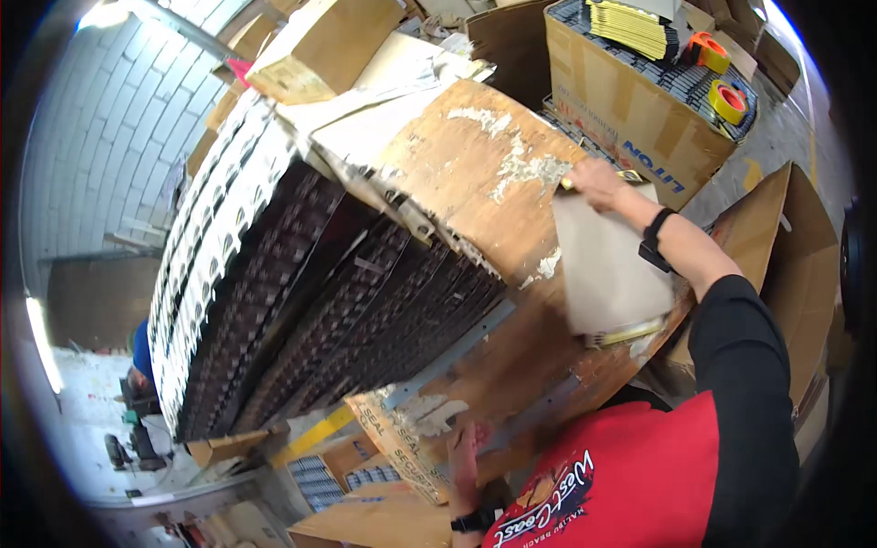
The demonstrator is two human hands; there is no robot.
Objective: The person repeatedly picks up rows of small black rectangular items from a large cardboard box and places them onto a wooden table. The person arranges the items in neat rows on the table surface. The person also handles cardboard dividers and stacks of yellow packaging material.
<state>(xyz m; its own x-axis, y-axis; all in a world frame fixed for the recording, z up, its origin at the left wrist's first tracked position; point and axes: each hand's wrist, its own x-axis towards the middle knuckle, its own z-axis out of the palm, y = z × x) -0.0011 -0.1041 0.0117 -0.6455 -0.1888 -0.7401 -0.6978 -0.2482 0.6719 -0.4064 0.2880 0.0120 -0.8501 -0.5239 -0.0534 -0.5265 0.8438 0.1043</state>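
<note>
A flat stack of card (pixel 610 265) with a plain pale grey top sheet and yellow edges below lies on the worn wooden tabletop (pixel 448 137). At its far edge my right hand (pixel 598 183) has its fingers curled round the stack, with bits of yellow showing beside them. My left hand (pixel 463 457) is low and close to my body, near the table's near side. Motion smears its fingers, and nothing can be made out in them. Left of the tabletop stand tall piles of dark printed sheets (pixel 301 265).
A large carton (pixel 630 110) at the back right bears yellow-edged cards (pixel 630 29) and tape rolls (pixel 728 100). An open cardboard box (pixel 776 247) stands at my right. More cartons (pixel 320 46) sit at the back, and a taped box (pixel 393 447) lies below left.
</note>
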